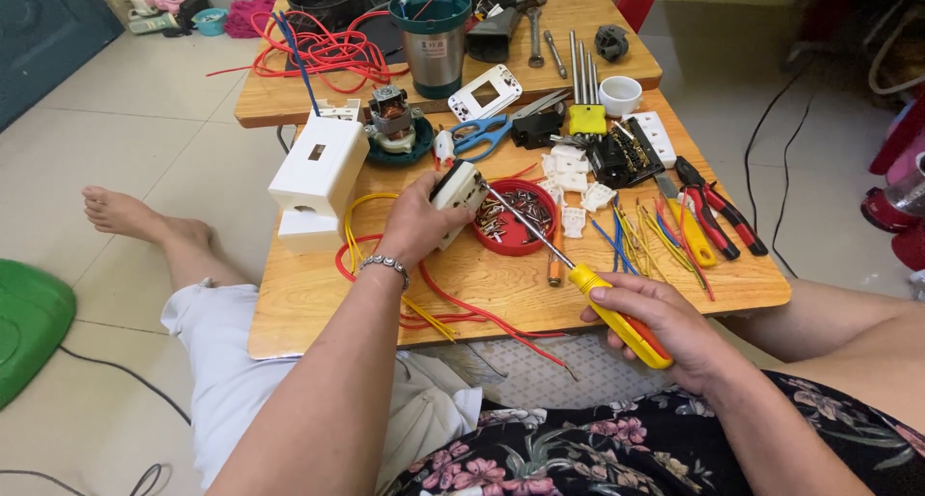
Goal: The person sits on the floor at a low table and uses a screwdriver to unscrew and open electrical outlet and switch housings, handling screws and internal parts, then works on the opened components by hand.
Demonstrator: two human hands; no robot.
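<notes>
White socket (459,190) gripped in raised left hand (416,222), right hand (665,325) clasping yellow screwdriver (578,278), tip at socket

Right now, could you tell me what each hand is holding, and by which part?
Left hand grips a white socket part by its body; right hand holds the yellow screwdriver by its handle.

A yellow-and-red-handled screwdriver (617,318) meets a white socket (459,190) above a red dish (513,241) of silvery screws, beside blue-handled scissors (482,135), red and yellow wires (424,308) (all on a honey-toned wooden table (501,284)) and a black floral garment (617,453).
</notes>
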